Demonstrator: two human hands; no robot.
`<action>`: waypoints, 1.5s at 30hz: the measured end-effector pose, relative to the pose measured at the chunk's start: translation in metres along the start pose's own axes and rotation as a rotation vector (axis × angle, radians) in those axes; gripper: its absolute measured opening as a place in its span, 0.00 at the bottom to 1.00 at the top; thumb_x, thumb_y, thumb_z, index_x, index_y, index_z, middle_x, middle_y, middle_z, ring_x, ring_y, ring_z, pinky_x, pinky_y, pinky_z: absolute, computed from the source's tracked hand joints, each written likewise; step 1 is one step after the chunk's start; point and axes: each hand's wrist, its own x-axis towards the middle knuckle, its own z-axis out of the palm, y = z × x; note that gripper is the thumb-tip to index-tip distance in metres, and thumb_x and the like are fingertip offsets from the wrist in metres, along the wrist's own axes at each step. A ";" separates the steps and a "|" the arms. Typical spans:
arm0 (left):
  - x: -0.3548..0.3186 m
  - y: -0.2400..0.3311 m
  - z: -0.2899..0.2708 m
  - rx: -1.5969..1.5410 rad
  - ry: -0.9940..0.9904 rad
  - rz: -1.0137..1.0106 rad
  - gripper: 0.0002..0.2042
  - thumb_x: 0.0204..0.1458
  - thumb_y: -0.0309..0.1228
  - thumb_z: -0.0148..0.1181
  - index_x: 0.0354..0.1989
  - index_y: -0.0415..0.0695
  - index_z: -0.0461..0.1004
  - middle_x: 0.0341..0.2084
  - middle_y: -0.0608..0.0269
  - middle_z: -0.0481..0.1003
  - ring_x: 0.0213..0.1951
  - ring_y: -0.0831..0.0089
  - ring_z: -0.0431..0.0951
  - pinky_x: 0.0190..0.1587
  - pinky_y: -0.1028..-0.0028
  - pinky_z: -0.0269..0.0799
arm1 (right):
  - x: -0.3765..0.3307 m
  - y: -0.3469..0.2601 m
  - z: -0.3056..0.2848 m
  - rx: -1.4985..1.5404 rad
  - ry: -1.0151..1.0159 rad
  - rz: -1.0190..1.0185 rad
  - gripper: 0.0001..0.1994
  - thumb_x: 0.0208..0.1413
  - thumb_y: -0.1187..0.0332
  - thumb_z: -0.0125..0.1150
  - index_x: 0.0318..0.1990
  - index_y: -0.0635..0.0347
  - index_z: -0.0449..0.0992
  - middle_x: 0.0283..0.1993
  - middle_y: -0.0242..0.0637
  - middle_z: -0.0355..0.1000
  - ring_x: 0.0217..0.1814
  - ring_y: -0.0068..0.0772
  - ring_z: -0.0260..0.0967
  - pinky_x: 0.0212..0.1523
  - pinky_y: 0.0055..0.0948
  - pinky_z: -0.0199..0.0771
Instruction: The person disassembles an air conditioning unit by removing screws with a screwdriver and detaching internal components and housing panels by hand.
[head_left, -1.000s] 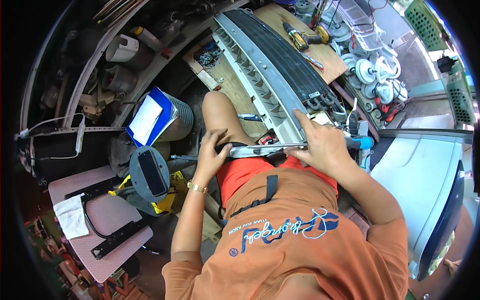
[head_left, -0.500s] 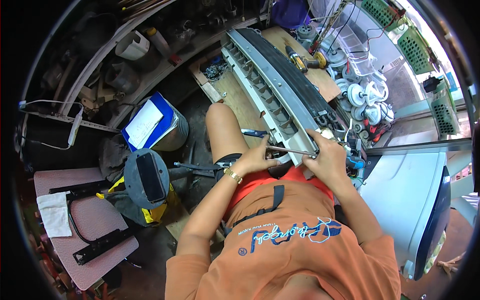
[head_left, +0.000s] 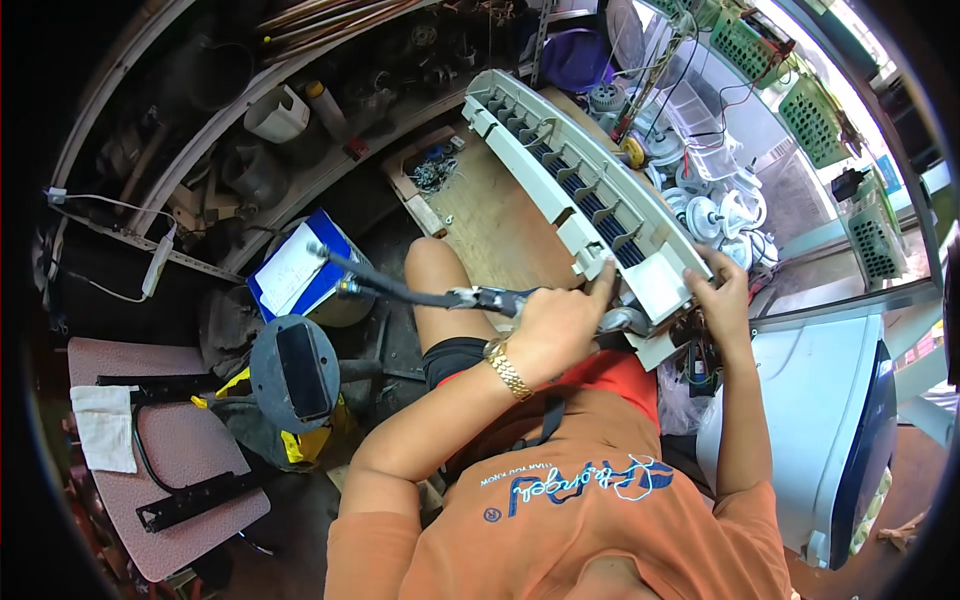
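A long off-white air conditioner indoor unit [head_left: 600,180] lies slanted in front of me, its slotted outlet facing up and a dark ribbed fan roller [head_left: 570,180] showing inside. My right hand [head_left: 722,295] grips its near right end, thumb on top. My left hand [head_left: 560,325] is at the near left corner, index finger against the casing and the other fingers curled, partly hidden. From beside the left hand a black insulated pipe [head_left: 395,287] sticks out to the left over my thigh. A curved grey pipe piece [head_left: 625,320] shows below the unit's end.
A wooden board [head_left: 480,220] lies under the unit, with small screws in a tray [head_left: 435,172]. White fan parts [head_left: 715,215] are piled at right, near a large white casing [head_left: 790,400]. At left stand a round stool with a phone [head_left: 300,370], a blue folder [head_left: 335,285] and a pink board [head_left: 180,450].
The unit has been rolled over, so its finned coil side no longer shows and the outlet faces up. Both hands shifted right. The black pipe swung up, and the thin grey rod between the hands is out of sight.
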 end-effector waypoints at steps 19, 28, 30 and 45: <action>0.148 0.131 -0.061 0.508 -0.113 0.617 0.08 0.50 0.38 0.67 0.38 0.54 0.85 0.37 0.73 0.84 0.42 0.74 0.81 0.44 0.67 0.68 | 0.013 0.102 -0.120 0.529 0.249 0.631 0.13 0.63 0.60 0.55 0.43 0.60 0.78 0.18 0.22 0.66 0.08 0.11 0.49 0.07 0.15 0.45; 0.216 0.148 -0.039 0.536 -0.019 0.645 0.07 0.56 0.39 0.60 0.35 0.59 0.86 0.35 0.73 0.85 0.41 0.75 0.82 0.50 0.68 0.62 | 0.042 0.179 -0.156 0.451 0.197 0.612 0.17 0.65 0.52 0.57 0.38 0.58 0.77 0.20 0.22 0.66 0.11 0.09 0.46 0.11 0.16 0.43; 0.223 0.143 -0.039 0.525 0.007 0.667 0.07 0.56 0.39 0.60 0.35 0.59 0.86 0.35 0.73 0.85 0.42 0.75 0.82 0.50 0.68 0.62 | 0.049 0.185 -0.159 0.406 0.210 0.607 0.18 0.66 0.51 0.57 0.38 0.58 0.78 0.21 0.22 0.67 0.12 0.09 0.46 0.11 0.15 0.43; 0.245 0.111 -0.035 0.405 0.256 0.837 0.02 0.43 0.32 0.67 0.24 0.56 0.82 0.26 0.69 0.83 0.35 0.71 0.83 0.54 0.67 0.66 | 0.147 -0.042 -0.116 0.007 -0.055 -0.137 0.28 0.66 0.45 0.56 0.53 0.66 0.78 0.39 0.30 0.78 0.19 0.15 0.55 0.23 0.22 0.56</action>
